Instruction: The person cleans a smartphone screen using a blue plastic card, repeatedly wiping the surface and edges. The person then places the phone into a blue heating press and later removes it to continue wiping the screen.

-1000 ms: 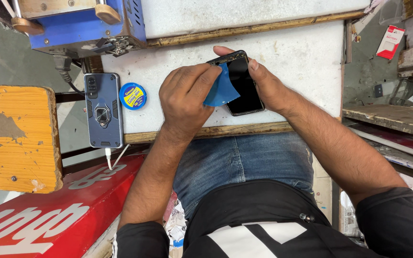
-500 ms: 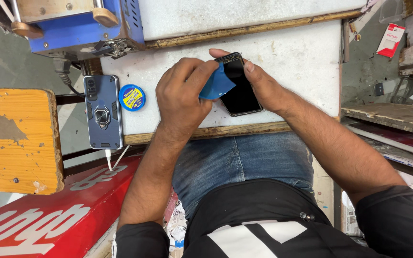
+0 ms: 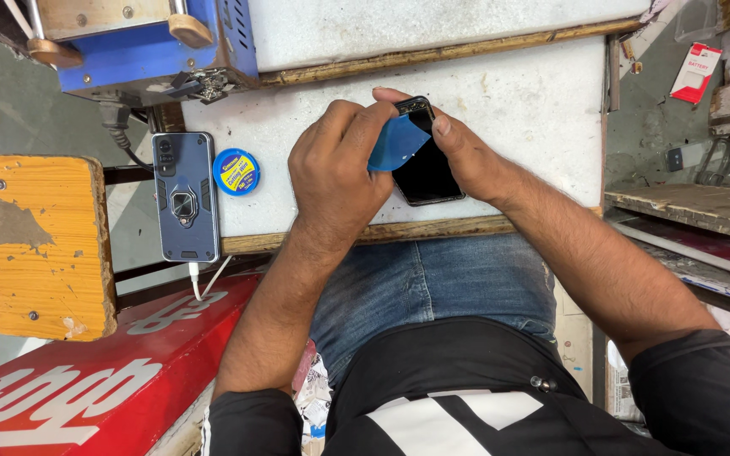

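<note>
Head view. Dark phone (image 3: 426,173) lies screen-up on the white bench (image 3: 534,110), near its front wooden edge. Left hand (image 3: 335,169) grips a blue triangular pick (image 3: 397,142) between thumb and fingers; right hand (image 3: 458,152) pinches the phone's top end, thumb on its right edge.

Change over the last second: the pick has travelled from mid-screen, toward 12 o'clock, and now sits at the phone's upper left corner. The phone itself has turned a little and shifted up the bench with it. Reads as the pick being worked along the edge seam toward the top corner; whether its tip is under the glass cannot be told.

At 9 o'clock of the hands: round blue tin (image 3: 236,171), then a cased phone (image 3: 185,196) on a white cable, unmoved.
</note>
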